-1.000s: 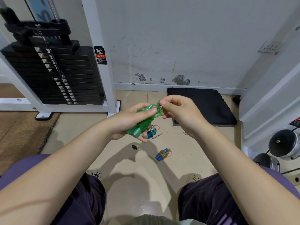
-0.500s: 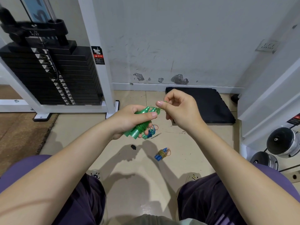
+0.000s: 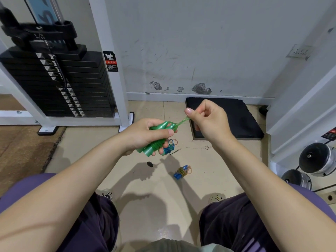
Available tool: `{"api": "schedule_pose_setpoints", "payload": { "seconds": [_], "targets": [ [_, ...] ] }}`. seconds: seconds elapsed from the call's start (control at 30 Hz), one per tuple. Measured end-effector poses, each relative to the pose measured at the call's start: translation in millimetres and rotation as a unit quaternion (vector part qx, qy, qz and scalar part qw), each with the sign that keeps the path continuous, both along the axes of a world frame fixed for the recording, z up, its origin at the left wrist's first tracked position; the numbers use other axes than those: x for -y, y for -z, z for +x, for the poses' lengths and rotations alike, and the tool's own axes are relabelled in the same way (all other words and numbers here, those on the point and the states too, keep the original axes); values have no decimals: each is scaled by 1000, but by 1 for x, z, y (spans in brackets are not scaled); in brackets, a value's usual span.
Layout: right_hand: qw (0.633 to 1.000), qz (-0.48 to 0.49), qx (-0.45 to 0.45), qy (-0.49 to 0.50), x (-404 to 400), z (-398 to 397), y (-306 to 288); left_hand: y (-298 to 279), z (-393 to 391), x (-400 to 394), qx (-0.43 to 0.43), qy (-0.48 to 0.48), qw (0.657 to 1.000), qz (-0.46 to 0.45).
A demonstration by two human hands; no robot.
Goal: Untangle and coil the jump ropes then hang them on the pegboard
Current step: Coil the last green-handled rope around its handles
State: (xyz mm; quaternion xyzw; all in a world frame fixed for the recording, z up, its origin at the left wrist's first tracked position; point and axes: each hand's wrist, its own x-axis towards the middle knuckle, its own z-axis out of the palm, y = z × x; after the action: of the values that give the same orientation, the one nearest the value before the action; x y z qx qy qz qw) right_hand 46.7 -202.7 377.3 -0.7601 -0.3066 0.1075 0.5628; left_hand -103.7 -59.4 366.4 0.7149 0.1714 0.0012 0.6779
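The left hand (image 3: 145,135) clasps the green handles (image 3: 156,140), long axes slanting up toward the black mat (image 3: 236,115), while the right hand (image 3: 209,120) pinches the green cord (image 3: 182,121) taut just mat-side of their tips.

We see a beige tiled floor (image 3: 160,211). On it lie a blue bundled jump rope (image 3: 181,172), a black mat (image 3: 231,117) and a small black piece (image 3: 149,164).

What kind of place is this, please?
Most likely a gym. A weight stack on a white machine frame stands at left, dumbbells lie at right, and a black floor mat sits by the wall.
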Motion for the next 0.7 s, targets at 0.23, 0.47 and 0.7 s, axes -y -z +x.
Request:
{"api": "schedule_pose_setpoints", "payload": {
  "seconds": [0.23, 0.47, 0.7],
  "targets": [
    [1000, -12, 18, 12, -4, 5, 0, 14, 8, -3, -34, -25, 999, 8],
    [998, -57, 17, 24, -20, 33, 8, 31, 34, -27, -82, -235, 952, 180],
    [991, -101, -50, 71, -34, 87, 94, 144, 86, -27, -44, -257, 963, 71]
  ]
}}
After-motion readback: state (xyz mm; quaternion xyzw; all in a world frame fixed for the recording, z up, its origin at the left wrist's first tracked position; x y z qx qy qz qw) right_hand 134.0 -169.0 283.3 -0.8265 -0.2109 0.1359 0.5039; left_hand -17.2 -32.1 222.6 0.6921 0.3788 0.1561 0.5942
